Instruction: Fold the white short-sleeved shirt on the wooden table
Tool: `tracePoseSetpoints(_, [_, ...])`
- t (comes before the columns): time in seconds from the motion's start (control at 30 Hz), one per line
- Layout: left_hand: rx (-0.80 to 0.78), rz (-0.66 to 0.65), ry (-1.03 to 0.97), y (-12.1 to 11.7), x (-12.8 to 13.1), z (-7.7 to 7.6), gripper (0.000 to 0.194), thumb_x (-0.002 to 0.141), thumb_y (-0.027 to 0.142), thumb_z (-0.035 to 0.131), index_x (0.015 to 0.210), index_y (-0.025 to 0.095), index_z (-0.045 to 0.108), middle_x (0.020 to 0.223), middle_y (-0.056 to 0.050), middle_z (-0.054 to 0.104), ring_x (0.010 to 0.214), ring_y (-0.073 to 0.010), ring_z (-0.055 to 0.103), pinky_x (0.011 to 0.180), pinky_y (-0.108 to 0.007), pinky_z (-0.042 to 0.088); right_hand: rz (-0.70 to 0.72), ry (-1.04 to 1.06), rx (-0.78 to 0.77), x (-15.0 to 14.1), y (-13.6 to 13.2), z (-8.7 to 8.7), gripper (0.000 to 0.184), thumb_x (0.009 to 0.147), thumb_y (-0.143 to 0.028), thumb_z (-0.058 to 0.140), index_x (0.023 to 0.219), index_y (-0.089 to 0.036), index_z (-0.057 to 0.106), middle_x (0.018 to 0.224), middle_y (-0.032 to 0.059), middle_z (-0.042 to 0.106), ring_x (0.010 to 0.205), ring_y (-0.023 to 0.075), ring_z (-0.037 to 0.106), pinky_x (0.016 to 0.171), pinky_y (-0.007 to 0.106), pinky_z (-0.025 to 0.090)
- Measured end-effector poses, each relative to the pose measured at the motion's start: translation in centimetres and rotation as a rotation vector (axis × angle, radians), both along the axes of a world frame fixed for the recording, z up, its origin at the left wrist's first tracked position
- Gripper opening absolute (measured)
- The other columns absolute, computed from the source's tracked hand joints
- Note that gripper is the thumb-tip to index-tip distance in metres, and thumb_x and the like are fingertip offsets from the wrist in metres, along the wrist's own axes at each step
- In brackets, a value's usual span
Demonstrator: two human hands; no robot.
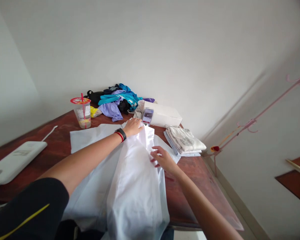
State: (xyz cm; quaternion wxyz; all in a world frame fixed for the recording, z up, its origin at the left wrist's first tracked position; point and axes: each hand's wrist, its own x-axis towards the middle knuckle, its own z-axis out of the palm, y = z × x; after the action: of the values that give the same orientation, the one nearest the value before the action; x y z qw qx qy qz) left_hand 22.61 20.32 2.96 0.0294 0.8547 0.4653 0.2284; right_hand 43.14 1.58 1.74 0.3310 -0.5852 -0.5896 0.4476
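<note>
Head camera looks forward — and down — over the table [202, 180].

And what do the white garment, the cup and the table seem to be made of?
White garment: woven cloth, mostly matt, perhaps cotton or a blend; it drapes in soft folds.
Cup: likely clear, smooth plastic; the red straw shows through its wall.
Table: reddish-brown with a slight sheen and streaks, so wood or wood-look laminate; I can't tell which.

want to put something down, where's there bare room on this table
The table is bare at right, between the white cloth, the folded clothes and the near edge, though the right forearm crosses it. A smaller patch at left, between white device, cloth and cup, has a white cable jutting in. The back is crowded with piled clothes and a white box.
</note>
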Motion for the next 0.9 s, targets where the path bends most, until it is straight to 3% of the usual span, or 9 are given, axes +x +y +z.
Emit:
tracePoseSetpoints(0.17, [-0.148,-0.008,-0.036,4.0,-1.6,-0.3,0.047,0.091,0.054,0.064,0.125,0.021,0.067,0.128,-0.014,0.072,0.117,-0.0325,0.067,0.098,-0.037,0.05,-0.18,0.096,-0.099,-0.4,8.5,-0.1,0.038,0.094,-0.032,0.07,0.127,-0.019,0.056,0.11,0.0103,0.069,0.075,0.0163,0.071,0.057,0.025,0.058])
tracePoseSetpoints(0.33, [-0.24,-0.153,-0.157,4.9,-2.6,-0.1,0.042,0.089,0.053,0.064,0.111,0.019,0.074,0.112,-0.01,0.077,0.104,-0.0279,0.071,0.086,-0.029,0.052,-0.148,0.158,-0.153,-0.9,13.6,0.5,0.023,0.094,-0.029,0.069,0.112,-0.017,0.062,0.092,0.0063,0.071,0.068,0.0139,0.069,0.063,0.027,0.06])
tracePoseSetpoints(0.5, [-0.39,-0.342,-0.222,5.0,-5.7,0.9,0.034,0.082,0.047,0.064,0.095,0.017,0.074,0.091,-0.005,0.075,0.085,-0.0238,0.069,0.073,-0.027,0.051,0.036,0.154,-0.098,-3.8,13.1,-0.5,0.019,0.087,-0.033,0.078,0.097,-0.018,0.071,0.088,0.0022,0.072,0.076,0.0152,0.067,0.066,0.022,0.055])
tracePoseSetpoints(0.6, [-0.525,-0.447,-0.209,5.4,-8.2,1.9,0.024,0.073,0.032,0.062,0.088,0.017,0.073,0.089,-0.003,0.074,0.082,-0.0221,0.068,0.071,-0.025,0.049,0.26,0.224,0.032,-5.6,11.3,-1.1,0.042,0.087,-0.038,0.077,0.125,-0.023,0.068,0.101,0.0016,0.073,0.088,0.0168,0.068,0.075,0.024,0.054])
tracePoseSetpoints(0.67, [-0.582,-0.482,-0.187,5.6,-9.3,2.5,0.023,0.065,0.024,0.059,0.083,0.017,0.071,0.086,-0.002,0.073,0.08,-0.0209,0.065,0.07,-0.025,0.047,0.324,0.27,0.048,-6.2,10.4,-1.3,0.067,0.089,-0.042,0.075,0.15,-0.027,0.05,0.107,0.0019,0.073,0.09,0.0164,0.068,0.077,0.025,0.054])
tracePoseSetpoints(0.7, [-0.59,-0.485,-0.178,5.6,-9.6,2.7,0.023,0.062,0.022,0.058,0.081,0.017,0.07,0.084,-0.002,0.071,0.079,-0.0204,0.064,0.07,-0.025,0.046,0.326,0.263,0.041,-6.2,10.3,-1.3,0.072,0.091,-0.044,0.072,0.155,-0.027,0.043,0.106,0.0021,0.073,0.088,0.016,0.068,0.075,0.025,0.054])
tracePoseSetpoints(0.77, [-0.577,-0.473,-0.164,5.5,-9.6,3.0,0.023,0.06,0.021,0.055,0.079,0.017,0.068,0.081,-0.001,0.069,0.077,-0.0196,0.062,0.069,-0.024,0.045,0.258,0.164,0.057,-5.9,10.8,-1.1,0.057,0.099,-0.046,0.061,0.151,-0.025,0.048,0.102,0.0032,0.074,0.081,0.0155,0.068,0.069,0.025,0.054])
tracePoseSetpoints(0.83, [-0.554,-0.464,-0.149,5.4,-9.2,3.0,0.023,0.061,0.02,0.054,0.079,0.017,0.068,0.08,0.0,0.068,0.076,-0.0191,0.061,0.068,-0.024,0.044,0.113,-0.104,0.098,-5.2,12.2,-0.8,0.039,0.105,-0.045,0.048,0.132,-0.021,0.062,0.096,0.0044,0.075,0.076,0.0154,0.07,0.066,0.024,0.054])
tracePoseSetpoints(0.9, [-0.532,-0.473,-0.141,5.2,-8.7,2.9,0.022,0.064,0.021,0.055,0.081,0.017,0.068,0.082,0.0,0.068,0.077,-0.019,0.061,0.068,-0.024,0.043,-0.029,-0.428,0.114,-4.7,14.0,-0.3,0.038,0.105,-0.048,0.044,0.11,-0.018,0.069,0.088,0.0058,0.076,0.072,0.0165,0.071,0.068,0.026,0.054])
